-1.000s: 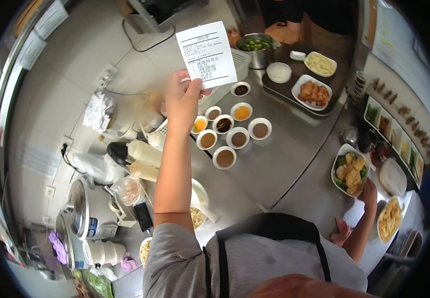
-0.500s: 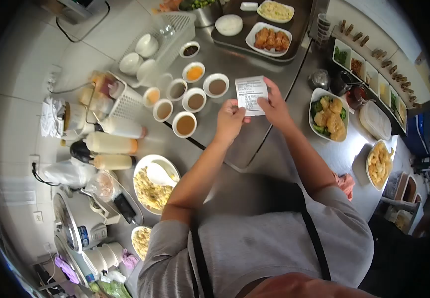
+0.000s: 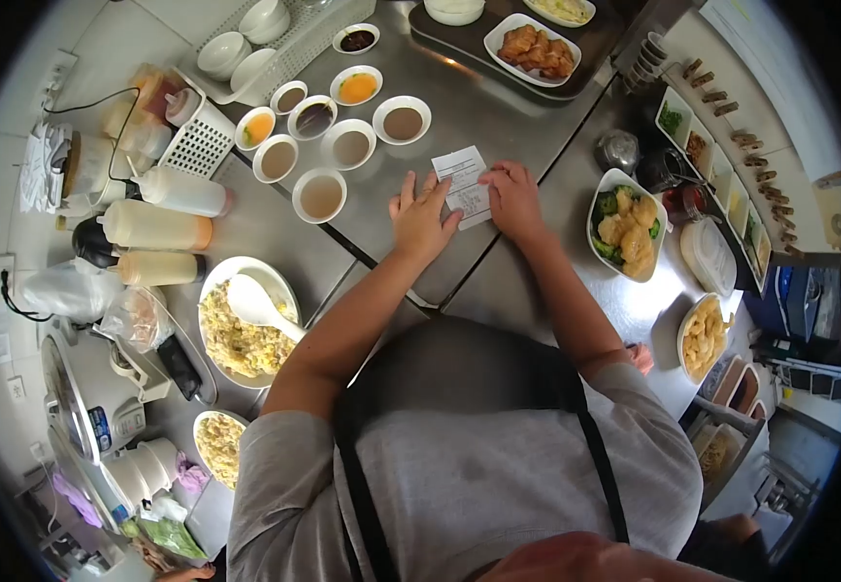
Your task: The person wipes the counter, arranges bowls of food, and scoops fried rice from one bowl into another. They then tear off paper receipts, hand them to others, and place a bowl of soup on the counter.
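Note:
A printed paper slip (image 3: 463, 184) lies on the steel counter in front of me. My left hand (image 3: 420, 215) rests at its left edge, fingers spread. At its right edge my right hand (image 3: 511, 200) touches the paper with bent fingers; whether it pinches the paper is unclear. Left of the slip stand several small bowls of sauce, the nearest with brown sauce (image 3: 403, 121) and another with orange sauce (image 3: 357, 87). A bowl of broccoli and pale battered pieces (image 3: 626, 231) sits to the right.
A dark tray (image 3: 440, 41) holds a plate of browned pieces (image 3: 537, 54). Squeeze bottles (image 3: 158, 225) and a large bowl of fried rice with a white spoon (image 3: 236, 335) stand left. Garnish containers (image 3: 711, 160) and another food bowl (image 3: 703, 338) are right. Part of a person shows bottom right.
The slip has gone from being held up in both hands to lying on the counter. My left hand has opened its fingers. The view has shifted.

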`<state>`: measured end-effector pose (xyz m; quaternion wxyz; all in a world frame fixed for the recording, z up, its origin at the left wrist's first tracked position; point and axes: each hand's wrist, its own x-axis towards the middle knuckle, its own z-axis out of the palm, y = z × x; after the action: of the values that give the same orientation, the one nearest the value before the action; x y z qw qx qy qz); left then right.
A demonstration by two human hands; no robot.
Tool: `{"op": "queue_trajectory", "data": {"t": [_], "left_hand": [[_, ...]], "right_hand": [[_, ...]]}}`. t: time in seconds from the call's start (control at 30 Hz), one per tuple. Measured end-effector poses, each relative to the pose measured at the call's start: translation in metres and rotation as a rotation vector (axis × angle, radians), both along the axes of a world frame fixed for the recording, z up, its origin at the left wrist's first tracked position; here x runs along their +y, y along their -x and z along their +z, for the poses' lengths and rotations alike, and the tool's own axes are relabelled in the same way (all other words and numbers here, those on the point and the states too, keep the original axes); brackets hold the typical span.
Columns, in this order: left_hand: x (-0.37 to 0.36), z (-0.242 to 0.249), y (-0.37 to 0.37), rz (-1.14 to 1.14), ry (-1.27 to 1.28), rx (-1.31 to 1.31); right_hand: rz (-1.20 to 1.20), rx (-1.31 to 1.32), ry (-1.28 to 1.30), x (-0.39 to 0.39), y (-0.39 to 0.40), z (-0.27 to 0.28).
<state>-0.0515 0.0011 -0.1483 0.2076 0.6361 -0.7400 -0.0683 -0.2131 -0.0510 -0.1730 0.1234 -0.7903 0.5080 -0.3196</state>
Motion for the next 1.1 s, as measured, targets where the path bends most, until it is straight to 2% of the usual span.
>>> {"op": "queue_trajectory", "data": {"t": [0.13,0.23,0.43,0.63,0.73,0.93,1.1], "left_hand": [[0.001,-0.007,-0.002,-0.017,0.06,0.005],[0.001,-0.006,-0.002,-0.007,0.039,0.015],[0.002,-0.003,-0.002,0.001,0.057,0.006],[0.001,-0.004,-0.001,0.013,0.037,0.015],[0.001,-0.007,-0.004,-0.002,0.045,0.018],[0.001,0.001,-0.002,-0.012,0.034,-0.011],[0.001,-0.006,-0.003,-0.017,0.051,0.001]], "right_hand": [[-0.077,0.007,-0.025,0.007,-0.011,0.004],[-0.08,0.122,-0.03,0.01,-0.026,0.005],[-0.383,0.289,0.041,-0.001,0.006,0.007],[-0.11,0.221,0.006,0.018,-0.017,0.01],[-0.099,0.215,-0.045,0.022,-0.029,0.011],[-0.339,0.282,0.046,0.005,0.004,0.011],[-0.177,0.252,-0.032,0.025,-0.023,0.015]]}}
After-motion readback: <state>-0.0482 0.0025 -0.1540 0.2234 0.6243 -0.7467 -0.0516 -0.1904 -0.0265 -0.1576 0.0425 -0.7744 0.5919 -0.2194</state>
